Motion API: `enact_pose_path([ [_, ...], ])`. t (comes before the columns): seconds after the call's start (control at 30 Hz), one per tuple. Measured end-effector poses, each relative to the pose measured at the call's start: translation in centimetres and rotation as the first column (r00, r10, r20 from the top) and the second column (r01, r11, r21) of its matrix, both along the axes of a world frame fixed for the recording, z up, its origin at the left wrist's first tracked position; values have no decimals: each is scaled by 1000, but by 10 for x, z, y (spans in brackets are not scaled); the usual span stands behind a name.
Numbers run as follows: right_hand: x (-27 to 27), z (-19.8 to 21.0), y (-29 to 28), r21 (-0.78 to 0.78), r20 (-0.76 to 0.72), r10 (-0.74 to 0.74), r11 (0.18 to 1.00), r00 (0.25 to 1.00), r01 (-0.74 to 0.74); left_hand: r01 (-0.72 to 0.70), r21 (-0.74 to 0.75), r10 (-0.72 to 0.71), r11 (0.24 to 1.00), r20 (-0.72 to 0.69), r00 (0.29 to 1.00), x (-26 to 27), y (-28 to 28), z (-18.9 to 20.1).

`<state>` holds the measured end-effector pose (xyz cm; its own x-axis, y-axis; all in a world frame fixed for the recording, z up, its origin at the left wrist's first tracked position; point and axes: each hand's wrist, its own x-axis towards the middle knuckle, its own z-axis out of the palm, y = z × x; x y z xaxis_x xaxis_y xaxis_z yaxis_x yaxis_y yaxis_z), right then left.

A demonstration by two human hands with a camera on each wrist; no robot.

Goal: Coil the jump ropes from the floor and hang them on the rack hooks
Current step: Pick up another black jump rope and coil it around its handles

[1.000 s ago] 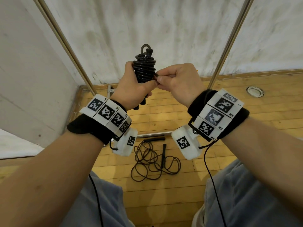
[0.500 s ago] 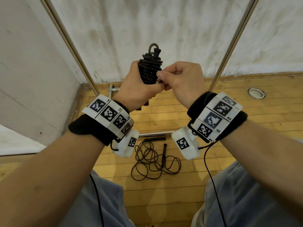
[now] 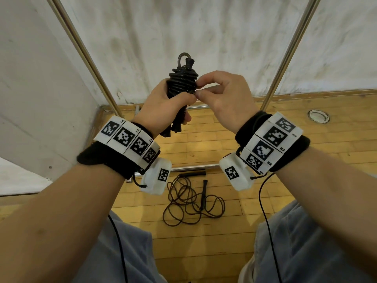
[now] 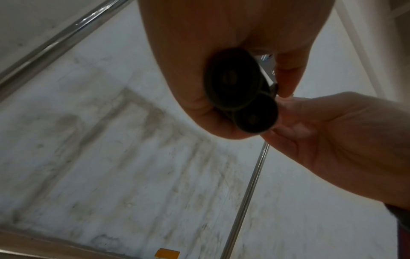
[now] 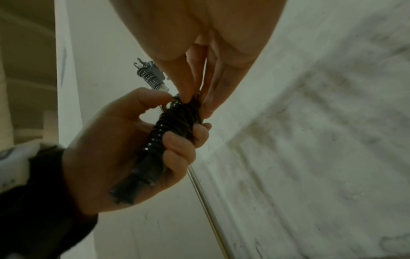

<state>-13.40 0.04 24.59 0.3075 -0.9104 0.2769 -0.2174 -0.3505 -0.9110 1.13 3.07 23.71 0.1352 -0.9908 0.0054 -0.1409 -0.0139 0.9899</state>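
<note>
The left hand [image 3: 163,111] is wrapped around a black jump rope wound tightly around its own two handles [image 3: 182,82], holding the bundle upright at chest height in front of a stained white wall [image 3: 204,33]. From the right wrist view, its fingers [image 5: 179,145] curl over the lower coils, and the handle ends stick out below the palm. The right hand [image 3: 226,99] pinches the cord at the side of the bundle, thumb and fingertips closed on it just beside the left thumb. A small loop of cord stands up at the top of the bundle, next to a handle tip.

Two slanting shiny metal rack poles [image 3: 285,54] rise on either side of the hands. Below, a second thin dark jump rope [image 3: 191,201] lies in a loose tangle on the yellow wooden plank floor [image 3: 204,242], its two black handles near a metal base bar [image 3: 195,166]. A round white floor fitting [image 3: 318,117] sits well off to the right.
</note>
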Motion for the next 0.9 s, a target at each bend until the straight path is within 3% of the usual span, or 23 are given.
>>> enact_pose_path([
  [0.17,-4,5,-4,-7,-16,41,999,999,-41,22,20,-21,1000,-45,999,1,1,0],
  [0.37,-6,5,-5,-54,-57,-8,999,998,5,-29,-45,36,999,145,989,0,1,-1],
  [0.63,-5,5,-4,-115,-135,-64,992,989,48,-57,-164,101,985,272,957,-3,4,0],
  [0.8,-5,3,-5,-246,-214,-127,967,969,72,-73,-137,105,988,242,964,-6,5,2],
  [0.9,-6,3,-8,-332,-301,-149,942,942,43,-45,-162,92,986,295,951,-6,6,4],
])
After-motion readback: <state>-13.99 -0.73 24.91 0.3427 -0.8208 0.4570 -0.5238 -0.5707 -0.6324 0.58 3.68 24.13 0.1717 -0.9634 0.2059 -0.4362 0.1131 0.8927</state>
